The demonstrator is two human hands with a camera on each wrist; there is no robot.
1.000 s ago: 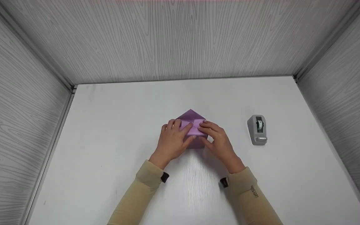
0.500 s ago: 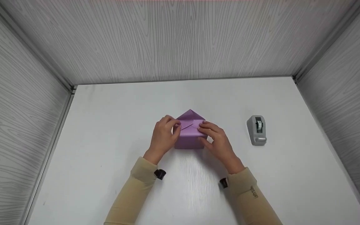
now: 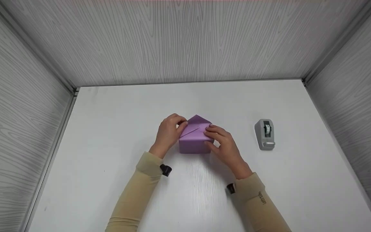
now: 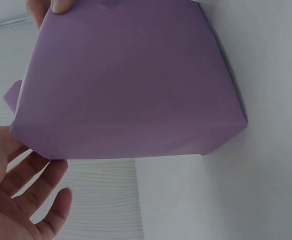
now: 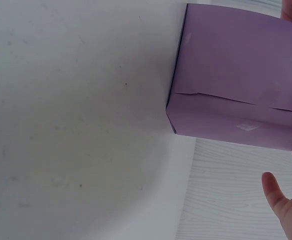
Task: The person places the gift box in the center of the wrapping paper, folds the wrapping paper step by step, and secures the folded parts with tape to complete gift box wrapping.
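Observation:
A box wrapped in purple paper [image 3: 195,146] sits mid-table, with a pointed paper flap [image 3: 197,119] standing up at its far end. A diagonal paper edge crosses its top. My left hand [image 3: 168,130] is at the far left corner, thumb and forefinger pinching the paper there; the left wrist view shows its other fingers [image 4: 56,210] spread off the box. My right hand [image 3: 225,146] holds the right side, fingertips on top and thumb against the near face. In the right wrist view, the box [image 5: 241,55] shows thin creases along one side.
A grey tape dispenser [image 3: 265,134] with a roll of tape stands on the white table [image 3: 114,129] to the right. Pale wood-grain panels [image 3: 185,42] enclose the back and both sides.
My left hand has come off the middle of the top and moved to the far left corner, uncovering the diagonal paper edge. My right hand stays in place.

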